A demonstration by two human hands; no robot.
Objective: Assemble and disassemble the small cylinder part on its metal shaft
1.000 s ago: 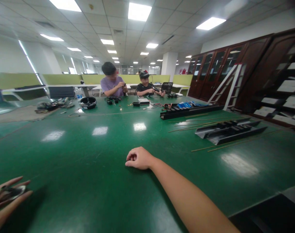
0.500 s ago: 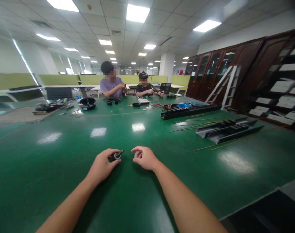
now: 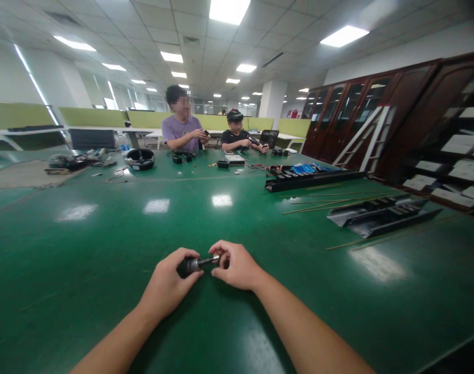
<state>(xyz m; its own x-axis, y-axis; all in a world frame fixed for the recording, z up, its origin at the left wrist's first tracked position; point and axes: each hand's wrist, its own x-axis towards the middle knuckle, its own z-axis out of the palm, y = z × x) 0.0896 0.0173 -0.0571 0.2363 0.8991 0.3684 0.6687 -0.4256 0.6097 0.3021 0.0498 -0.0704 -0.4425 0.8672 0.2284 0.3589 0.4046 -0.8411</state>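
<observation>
My left hand [image 3: 167, 280] is wrapped round the dark body of a cylindrical tool [image 3: 191, 266] with a grey metal collar. From the collar a thin ribbed shaft sticks out to the right and ends in a silvery tip. That tip lies between the curled thumb and fingers of my right hand [image 3: 237, 266]. Whether the silvery end belongs to the shaft or is a separate small piece is too small to tell. Both hands are low over the green table [image 3: 116, 234], facing each other near the middle of the view.
Black metal channels [image 3: 392, 217] and thin rods [image 3: 318, 208] lie at the right. Behind them, another long black channel [image 3: 314, 181] carries blue packets [image 3: 303, 169]. A black headset [image 3: 140, 159] sits far left. Two people handle small items across the table. A stepladder [image 3: 371, 137] leans near cabinets.
My left hand has come in from the lower left with the tool and turned its shaft towards my right hand. The right fingers now surround the shaft's tip.
</observation>
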